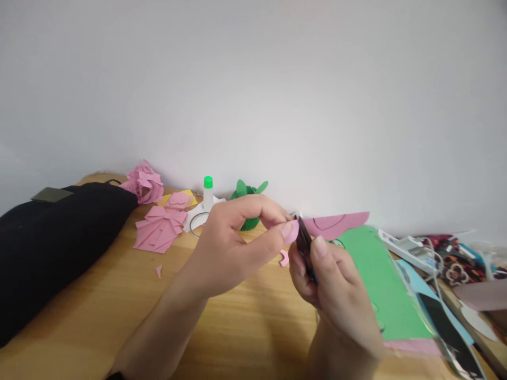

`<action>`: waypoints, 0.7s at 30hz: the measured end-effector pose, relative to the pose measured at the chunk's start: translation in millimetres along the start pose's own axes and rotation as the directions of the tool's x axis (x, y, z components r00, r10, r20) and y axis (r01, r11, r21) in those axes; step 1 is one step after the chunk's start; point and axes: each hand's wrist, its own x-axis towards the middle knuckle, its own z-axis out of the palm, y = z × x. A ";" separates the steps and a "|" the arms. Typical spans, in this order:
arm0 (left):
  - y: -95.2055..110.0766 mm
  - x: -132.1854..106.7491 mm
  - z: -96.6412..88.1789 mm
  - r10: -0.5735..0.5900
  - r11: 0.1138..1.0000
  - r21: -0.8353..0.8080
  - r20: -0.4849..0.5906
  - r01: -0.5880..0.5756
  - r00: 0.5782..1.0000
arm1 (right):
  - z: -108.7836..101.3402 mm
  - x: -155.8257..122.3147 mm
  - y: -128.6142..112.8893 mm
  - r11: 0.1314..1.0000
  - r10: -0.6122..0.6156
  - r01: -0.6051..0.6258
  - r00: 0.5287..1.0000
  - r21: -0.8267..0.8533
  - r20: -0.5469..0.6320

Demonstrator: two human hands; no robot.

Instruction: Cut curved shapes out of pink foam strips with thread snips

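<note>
My left hand [237, 245] pinches a small pink paper piece [292, 232] between thumb and fingers. My right hand [336, 290] is closed around dark scissors [304, 245], whose tips point up and touch or lie right beside the pink paper. How far apart the blades are is hard to see, and fingers hide part of the handles. Below the paper, a curved pink scrap [284, 258] lies on the wooden table [237, 327]. Another small pink scrap [159, 271] rests farther left.
Folded pink paper [158, 229], a crumpled pink paper shape [143, 182], a glue stick [208, 192] and a green paper figure [250, 224] stand at the back. A black bag [67, 232] lies left. Green sheets [388, 285], pink paper [336, 224] and a power strip [407, 250] are right.
</note>
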 end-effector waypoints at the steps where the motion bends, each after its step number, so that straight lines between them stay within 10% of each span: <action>1: 0.2 -0.1 -0.2 0.002 1.000 0.005 0.002 -0.002 1.000 | -0.3 -0.3 0.2 1.000 -0.001 0.001 1.000 -0.002 -0.001; 21: -3.9 0.6 -0.6 -0.076 0.993 -0.093 0.007 0.076 0.997 | -1.7 -0.6 3.3 0.999 0.021 -0.020 1.000 0.026 -0.018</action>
